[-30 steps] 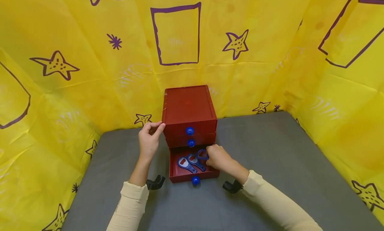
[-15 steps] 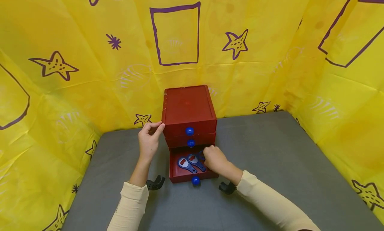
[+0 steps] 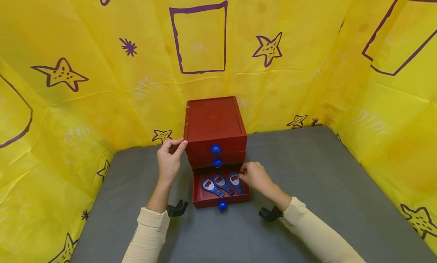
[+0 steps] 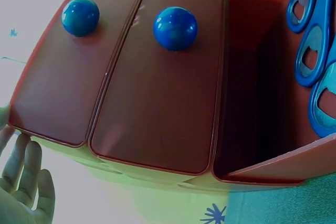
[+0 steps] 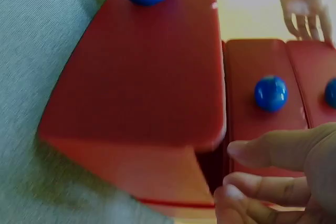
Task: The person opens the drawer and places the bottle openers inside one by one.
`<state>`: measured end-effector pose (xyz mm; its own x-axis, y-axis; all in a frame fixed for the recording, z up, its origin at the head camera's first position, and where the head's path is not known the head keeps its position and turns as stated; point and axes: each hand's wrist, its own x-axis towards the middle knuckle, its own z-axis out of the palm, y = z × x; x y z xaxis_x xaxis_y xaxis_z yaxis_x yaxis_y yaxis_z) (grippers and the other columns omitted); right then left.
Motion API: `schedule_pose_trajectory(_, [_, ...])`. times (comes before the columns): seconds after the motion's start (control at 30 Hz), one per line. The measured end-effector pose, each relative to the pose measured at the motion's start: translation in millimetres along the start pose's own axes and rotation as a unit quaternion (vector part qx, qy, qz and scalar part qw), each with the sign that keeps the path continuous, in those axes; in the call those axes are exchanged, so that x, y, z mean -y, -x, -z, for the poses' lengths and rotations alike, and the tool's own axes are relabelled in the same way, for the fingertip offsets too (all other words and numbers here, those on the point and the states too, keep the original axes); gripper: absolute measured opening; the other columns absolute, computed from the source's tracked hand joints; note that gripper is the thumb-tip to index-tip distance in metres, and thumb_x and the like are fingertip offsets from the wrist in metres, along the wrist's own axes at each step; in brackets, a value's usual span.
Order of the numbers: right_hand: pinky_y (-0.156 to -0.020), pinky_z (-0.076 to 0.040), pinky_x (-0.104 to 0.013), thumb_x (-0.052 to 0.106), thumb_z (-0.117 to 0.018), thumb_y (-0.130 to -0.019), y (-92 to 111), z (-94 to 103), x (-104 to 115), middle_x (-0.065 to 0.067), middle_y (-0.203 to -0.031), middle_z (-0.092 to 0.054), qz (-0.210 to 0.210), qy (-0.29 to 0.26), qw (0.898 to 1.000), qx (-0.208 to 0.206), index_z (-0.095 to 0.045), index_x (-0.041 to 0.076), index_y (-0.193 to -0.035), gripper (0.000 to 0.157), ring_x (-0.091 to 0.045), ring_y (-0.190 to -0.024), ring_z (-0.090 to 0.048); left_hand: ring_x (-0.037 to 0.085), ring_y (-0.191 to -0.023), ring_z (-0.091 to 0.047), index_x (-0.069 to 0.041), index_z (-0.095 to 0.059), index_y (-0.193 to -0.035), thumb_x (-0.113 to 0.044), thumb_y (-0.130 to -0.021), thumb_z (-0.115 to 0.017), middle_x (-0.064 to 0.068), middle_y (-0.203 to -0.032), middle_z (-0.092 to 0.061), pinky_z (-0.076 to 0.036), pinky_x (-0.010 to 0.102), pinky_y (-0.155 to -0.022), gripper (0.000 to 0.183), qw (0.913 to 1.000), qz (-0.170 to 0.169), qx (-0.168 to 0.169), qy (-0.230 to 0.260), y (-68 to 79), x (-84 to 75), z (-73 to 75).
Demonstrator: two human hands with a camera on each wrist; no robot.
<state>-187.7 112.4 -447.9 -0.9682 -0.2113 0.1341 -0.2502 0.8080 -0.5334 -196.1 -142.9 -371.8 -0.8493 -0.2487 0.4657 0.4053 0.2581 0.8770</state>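
Note:
A red drawer unit (image 3: 215,120) with blue ball knobs has its bottom drawer (image 3: 205,202) pulled out. Three blue bottle openers lie in it side by side: a left one (image 3: 211,187), a middle one (image 3: 222,183) and a right one (image 3: 235,182). My left hand (image 3: 169,160) pinches the unit's upper front left corner between thumb and forefinger; its other fingers (image 4: 32,161) hang free beside it. My right hand (image 3: 256,175) is over the drawer's right edge, fingertips close by the right opener's head. Thumb and fingers (image 5: 268,187) are parted with nothing between them.
The unit stands on a grey table (image 3: 293,160), near its far edge. Yellow cloth (image 3: 143,96) with purple drawings hangs at the back and both sides. Two shut drawers, with an upper knob (image 3: 216,149) and a lower knob (image 3: 217,162), sit above the bottom drawer.
My right hand has let go of the right bottle opener, which now lies in line beside the other two, and has drawn back to the right. My left hand has stayed at the corner.

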Motion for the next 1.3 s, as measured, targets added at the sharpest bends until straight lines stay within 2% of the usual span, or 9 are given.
schedule_pose_trajectory(0.13, [-0.057,-0.048,-0.026,0.011,-0.077,-0.080,1.5,4.5,-9.1,-0.004,-0.069,-0.066,-0.021,-0.052,0.998,0.015,-0.071,0.004,-0.078,0.010,-0.012,-0.063,-0.057,-0.004,-0.076,-0.059,0.014,-0.067,-0.098,-0.001,-0.086,-0.071,0.011,-0.090,-0.064,-0.051,0.011,-0.071,0.019,1.0000,-0.002,-0.002,0.001,0.4,-0.8,0.3])
schedule_pose_trajectory(0.4, [-0.057,-0.049,-0.022,0.011,-0.075,-0.082,3.9,8.4,-13.6,-0.005,-0.073,-0.071,-0.019,-0.106,0.994,0.029,-0.073,0.003,-0.083,0.008,-0.009,-0.064,-0.060,-0.003,-0.076,-0.059,0.014,-0.067,-0.099,-0.003,-0.086,-0.071,0.008,-0.090,-0.064,-0.051,0.012,-0.071,0.021,1.0000,0.005,-0.003,-0.001,0.3,0.1,1.2])
schedule_pose_trajectory(0.7, [-0.055,-0.046,-0.020,0.014,-0.071,-0.088,21.1,12.6,-2.7,-0.004,-0.073,-0.068,0.028,-0.194,0.978,0.078,-0.073,0.004,-0.086,0.011,-0.009,-0.062,-0.054,-0.003,-0.077,-0.059,0.015,-0.067,-0.100,-0.003,-0.087,-0.071,0.023,-0.095,-0.064,-0.050,0.010,-0.072,0.022,0.9999,0.017,0.002,0.001,0.2,-0.1,0.4])
schedule_pose_trajectory(0.83, [-0.053,-0.050,-0.025,0.016,-0.069,-0.090,32.2,9.8,3.4,-0.006,-0.071,-0.067,0.044,-0.234,0.963,0.128,-0.073,0.003,-0.089,0.014,-0.009,-0.059,-0.055,-0.001,-0.076,-0.059,0.014,-0.067,-0.100,-0.003,-0.087,-0.071,0.025,-0.096,-0.064,-0.050,0.011,-0.070,0.022,0.9999,0.016,0.005,0.001,-0.4,0.4,0.9])
schedule_pose_trajectory(1.03, [-0.056,-0.057,-0.040,0.019,-0.067,-0.092,49.8,-6.3,12.9,-0.014,-0.069,-0.068,0.052,-0.292,0.928,0.227,-0.072,-0.004,-0.091,0.024,-0.009,-0.056,-0.060,-0.001,-0.076,-0.059,0.014,-0.067,-0.100,-0.003,-0.086,-0.071,0.022,-0.094,-0.064,-0.050,0.013,-0.071,0.022,1.0000,0.009,0.002,0.000,-1.2,1.2,1.6])
schedule_pose_trajectory(1.17, [-0.054,-0.057,-0.039,0.019,-0.067,-0.092,60.3,-25.0,14.9,-0.013,-0.065,-0.067,0.038,-0.307,0.911,0.273,-0.073,-0.005,-0.089,0.025,-0.008,-0.052,-0.059,0.000,-0.076,-0.058,0.014,-0.067,-0.099,-0.003,-0.086,-0.071,0.023,-0.094,-0.064,-0.050,0.012,-0.071,0.022,1.0000,0.003,0.002,0.000,-1.1,0.9,1.3])
schedule_pose_trajectory(1.3, [-0.051,-0.055,-0.033,0.021,-0.066,-0.093,69.0,-43.4,11.5,-0.007,-0.063,-0.065,-0.003,-0.310,0.905,0.293,-0.073,-0.003,-0.083,0.027,-0.009,-0.049,-0.058,-0.001,-0.076,-0.058,0.014,-0.068,-0.099,-0.003,-0.086,-0.071,0.018,-0.091,-0.064,-0.050,0.012,-0.070,0.021,1.0000,0.003,0.002,0.001,-0.4,0.3,0.6])
